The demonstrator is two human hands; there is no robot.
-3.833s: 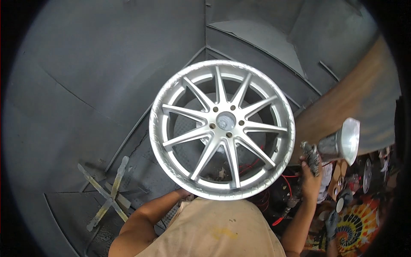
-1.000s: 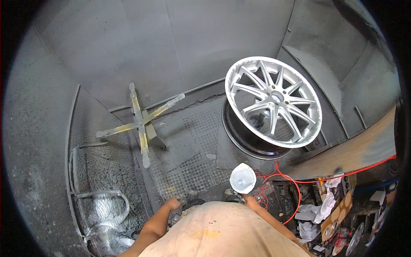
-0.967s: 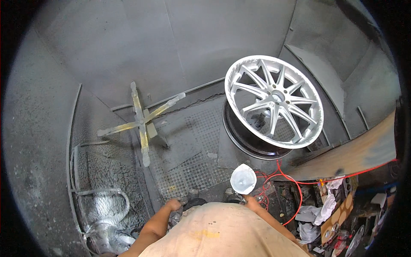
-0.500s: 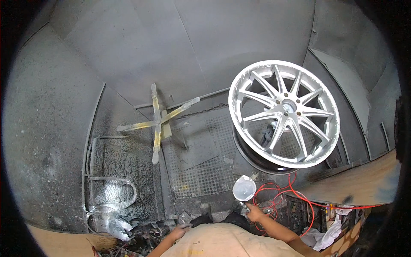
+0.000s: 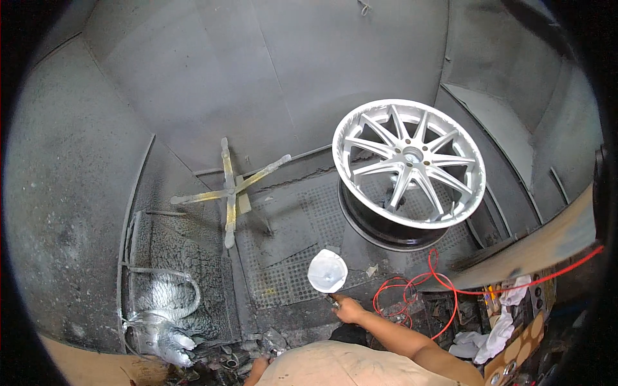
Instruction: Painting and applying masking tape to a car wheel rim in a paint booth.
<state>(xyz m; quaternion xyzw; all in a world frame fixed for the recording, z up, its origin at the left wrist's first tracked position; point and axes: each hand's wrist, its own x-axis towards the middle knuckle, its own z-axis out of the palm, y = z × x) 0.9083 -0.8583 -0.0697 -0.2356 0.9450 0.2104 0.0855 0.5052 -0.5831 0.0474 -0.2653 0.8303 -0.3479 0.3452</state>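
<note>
My right hand (image 5: pixel 349 311) is wrapped round the grip of a spray gun (image 5: pixel 334 300). On top of the gun sits a round white paint cup (image 5: pixel 327 271), its wide face toward me. Ahead and to the right, apart from the gun, a large silver multi-spoke wheel rim (image 5: pixel 412 154) stands raised, its face tilted up and its dark barrel below. Scuffs run along its outer lip. Low beside my body, my left hand (image 5: pixel 259 368) shows only in part; its fingers are mostly hidden.
A cross-shaped stand (image 5: pixel 230 192) with grey and yellow arms is left of centre. A red hose (image 5: pixel 456 302) loops along the right. At lower left lies a silver-coated lump (image 5: pixel 170 344) by a bent pipe. White cloths (image 5: pixel 492 341) lie at lower right. Grey walls (image 5: pixel 212 71) surround the booth.
My right hand has carried the spray gun forward and to the left. My left hand has drawn back toward my body. The view has shifted, so the rim sits further left.
</note>
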